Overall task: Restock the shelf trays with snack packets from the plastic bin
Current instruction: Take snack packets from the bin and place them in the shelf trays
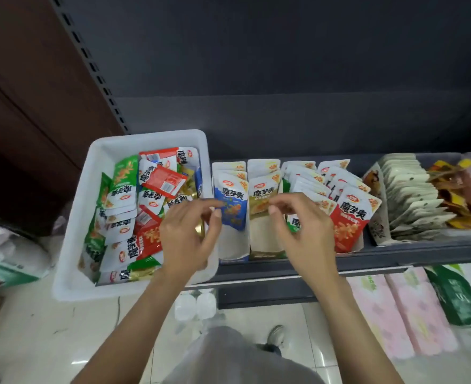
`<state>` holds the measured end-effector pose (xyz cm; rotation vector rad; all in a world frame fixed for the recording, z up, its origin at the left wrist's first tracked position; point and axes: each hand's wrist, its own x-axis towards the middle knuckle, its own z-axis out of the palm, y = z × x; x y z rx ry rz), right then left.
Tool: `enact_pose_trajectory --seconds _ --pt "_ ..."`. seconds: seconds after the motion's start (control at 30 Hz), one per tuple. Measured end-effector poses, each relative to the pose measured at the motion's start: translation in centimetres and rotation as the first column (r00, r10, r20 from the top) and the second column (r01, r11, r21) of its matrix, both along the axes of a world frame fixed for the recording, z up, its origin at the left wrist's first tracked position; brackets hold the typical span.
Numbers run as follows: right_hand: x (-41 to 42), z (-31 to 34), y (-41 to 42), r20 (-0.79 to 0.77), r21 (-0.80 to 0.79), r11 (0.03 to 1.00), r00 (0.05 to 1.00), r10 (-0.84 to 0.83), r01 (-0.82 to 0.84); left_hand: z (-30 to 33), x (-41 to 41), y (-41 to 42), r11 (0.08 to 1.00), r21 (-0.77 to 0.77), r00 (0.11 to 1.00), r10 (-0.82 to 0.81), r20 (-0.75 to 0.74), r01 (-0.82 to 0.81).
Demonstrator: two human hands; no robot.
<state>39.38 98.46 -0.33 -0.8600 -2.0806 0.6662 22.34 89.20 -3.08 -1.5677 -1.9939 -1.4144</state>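
A white plastic bin (90,173) stands at the shelf's left end, heaped with red, green, white and gold snack packets (123,217). To its right, cardboard shelf trays hold upright rows: blue packets (230,199), yellow packets (262,198), a green row (293,224) partly hidden by my right hand, and red packets (352,220). My left hand (190,231) hovers over the bin's right rim, fingers loosely curled towards the front blue packet, holding nothing. My right hand (303,228) hangs before the yellow and green trays, fingers loosely curled, with nothing visibly in it.
Further right on the shelf (395,257) stand a tray of beige packs (411,195) and orange-yellow snacks (455,200). Below lie pink tissue packs (395,314) and a green bag (458,297). White bags (7,245) sit on the floor at left.
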Motion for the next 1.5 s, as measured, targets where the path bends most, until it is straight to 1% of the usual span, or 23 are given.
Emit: enact_pose_trajectory --seconds 0.07,0.13,0.2,0.23,0.27,0.33,0.37,0.4,0.43,0.47,0.53,0.6,0.7,0.8,0.9,1.03,1.1,1.2,1.3,1.33,1.37,1.43,1.5 --pt "-3.4 0.1 -0.8 0.09 -0.031 0.988 0.984 0.156 -0.154 -0.4 -3.4 -2.8 0.986 -0.122 0.991 0.108 -0.081 -0.117" --pt "-7.2 -0.4 -1.8 0.246 -0.076 0.947 0.915 0.32 -0.311 -1.4 -7.0 -5.4 0.908 -0.356 0.974 0.184 -0.132 -0.22" --pt "-10.9 -1.6 -2.6 0.427 -0.115 0.888 0.785 0.449 -0.446 -2.6 -10.0 -7.5 0.74 -0.626 0.968 0.219 -0.12 -0.245" --pt "-12.6 -2.2 -3.0 0.499 -0.137 0.856 0.712 0.494 -0.498 -3.0 -11.0 -8.3 0.64 -0.737 0.97 0.226 -0.089 -0.217" --pt "-14.1 -2.8 -3.3 0.56 -0.164 0.824 0.637 0.53 -0.542 -3.4 -11.6 -9.0 0.565 -0.807 0.976 0.212 -0.06 -0.172" --pt "-16.3 -4.0 -4.0 0.675 -0.202 0.764 0.478 0.562 -0.613 -4.2 -12.2 -9.9 0.476 -0.876 0.991 0.133 -0.018 -0.08" --pt "-17.0 -4.5 -4.3 0.727 -0.209 0.743 0.407 0.553 -0.636 -4.4 -12.2 -10.0 0.455 -0.89 0.996 0.094 -0.004 -0.046" --pt "-17.6 -5.1 -4.5 0.765 -0.207 0.732 0.359 0.534 -0.649 -4.6 -12.3 -10.1 0.451 -0.892 0.998 0.066 0.007 -0.024" --pt "-18.0 -5.7 -4.6 0.791 -0.192 0.733 0.339 0.51 -0.653 -4.7 -12.3 -10.2 0.459 -0.888 0.999 0.048 0.008 -0.015" --pt "-18.3 -6.2 -4.5 0.808 -0.159 0.74 0.344 0.478 -0.654 -4.6 -12.4 -10.2 0.479 -0.878 1.0 0.029 -0.003 -0.016" --pt "-18.8 -6.9 -4.1 0.818 -0.057 0.76 0.406 0.407 -0.647 -4.4 -12.6 -10.1 0.503 -0.863 0.999 -0.018 -0.051 -0.035" --pt "-19.2 -7.2 -3.7 0.81 -0.035 0.776 0.437 0.391 -0.63 -4.3 -12.8 -10.1 0.494 -0.869 0.994 -0.071 -0.086 -0.04" --pt "-19.3 -7.4 -3.5 0.813 -0.067 0.775 0.416 0.407 -0.628 -4.2 -13.2 -9.9 0.456 -0.889 0.989 -0.113 -0.099 -0.037" --pt "-19.1 -7.8 -3.1 0.806 -0.068 0.773 0.422 0.415 -0.631 -4.1 -13.6 -9.8 0.474 -0.879 0.99 -0.093 -0.102 -0.046" --pt "-18.9 -7.7 -2.9 0.82 -0.085 0.758 0.387 0.423 -0.647 -4.0 -13.7 -9.1 0.487 -0.867 0.976 -0.117 -0.182 -0.104" --pt "-18.9 -7.3 -3.1 0.848 -0.063 0.742 0.357 0.392 -0.667 -3.8 -13.9 -7.8 0.45 -0.879 0.91 -0.281 -0.306 -0.156" --pt "-19.0 -7.2 -3.1 0.853 -0.056 0.737 0.352 0.386 -0.673 -3.6 -13.9 -7.4 0.444 -0.875 0.849 -0.371 -0.376 -0.194" --pt "-19.2 -7.1 -2.9 0.851 -0.046 0.728 0.354 0.387 -0.684 -3.5 -13.5 -7.0 0.403 -0.87 0.741 -0.484 -0.466 -0.285" --pt "-19.4 -7.1 -2.9 0.862 -0.013 0.706 0.35 0.367 -0.708 -3.9 -12.9 -7.0 0.453 -0.83 0.638 -0.543 -0.546 -0.324" --pt "-19.4 -7.1 -2.9 0.864 -0.003 0.702 0.352 0.36 -0.712 -3.9 -12.9 -7.0 0.469 -0.826 0.631 -0.547 -0.551 -0.315" --pt "-19.4 -7.1 -2.9 0.865 0.003 0.699 0.353 0.357 -0.715 -4.0 -12.9 -7.1 0.51 -0.808 0.634 -0.527 -0.565 -0.296" --pt "-19.3 -7.2 -2.8 0.848 -0.008 0.702 0.368 0.382 -0.712 -3.9 -13.0 -7.2 0.611 -0.752 0.693 -0.43 -0.578 -0.247" --pt "-18.7 -6.9 -2.9 0.756 -0.085 0.741 0.441 0.484 -0.666 -3.0 -12.6 -7.2 0.712 -0.676 0.803 -0.285 -0.523 -0.187"
